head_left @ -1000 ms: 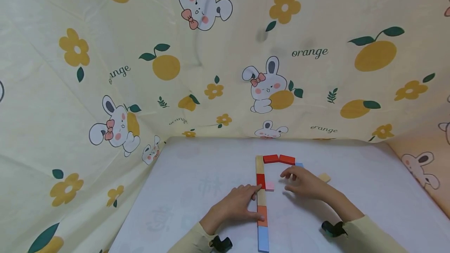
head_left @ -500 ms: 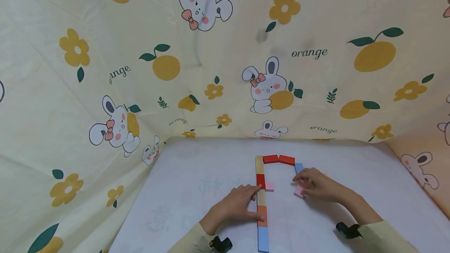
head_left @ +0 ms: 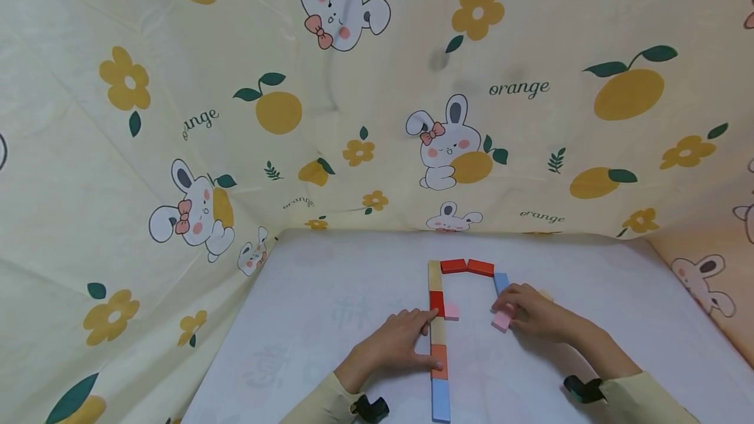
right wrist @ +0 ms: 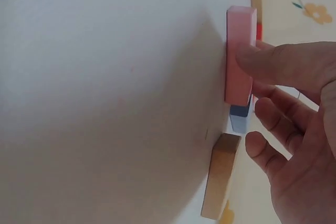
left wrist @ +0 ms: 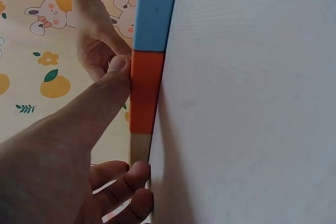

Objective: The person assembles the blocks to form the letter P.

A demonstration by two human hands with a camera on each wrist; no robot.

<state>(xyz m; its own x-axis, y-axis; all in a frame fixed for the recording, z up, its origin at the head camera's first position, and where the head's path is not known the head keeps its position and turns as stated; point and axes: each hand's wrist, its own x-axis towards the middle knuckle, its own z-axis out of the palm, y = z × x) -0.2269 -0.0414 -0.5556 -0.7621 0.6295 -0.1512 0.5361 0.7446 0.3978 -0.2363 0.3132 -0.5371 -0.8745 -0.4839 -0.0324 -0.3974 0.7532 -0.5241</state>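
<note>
Thumb and fingers of my right hand (head_left: 535,311) pinch a pink block (right wrist: 240,30), which sits at the near end of a blue block (head_left: 501,281) at the right of the layout. My left hand (head_left: 397,344) rests along the left side of a straight row of blocks. Its thumb touches an orange block (left wrist: 144,90) and its index fingertip lies on a red block (head_left: 436,300). Between these two is a plain wood block (head_left: 438,331); a long blue block (head_left: 440,400) forms the near end. A second pink block (head_left: 451,312) adjoins the row's right side.
Two red blocks (head_left: 453,267) run rightward from the row's far wood block (head_left: 434,275). Another loose wood block (right wrist: 220,177) lies by my right hand, mostly hidden in the head view. The white tabletop (head_left: 330,280) meets a patterned cloth (head_left: 377,84) behind.
My right hand has moved to the right and nearer, revealing the blue block and the pink block in its fingers. Over the last half second it barely shifts. My left hand stays put.
</note>
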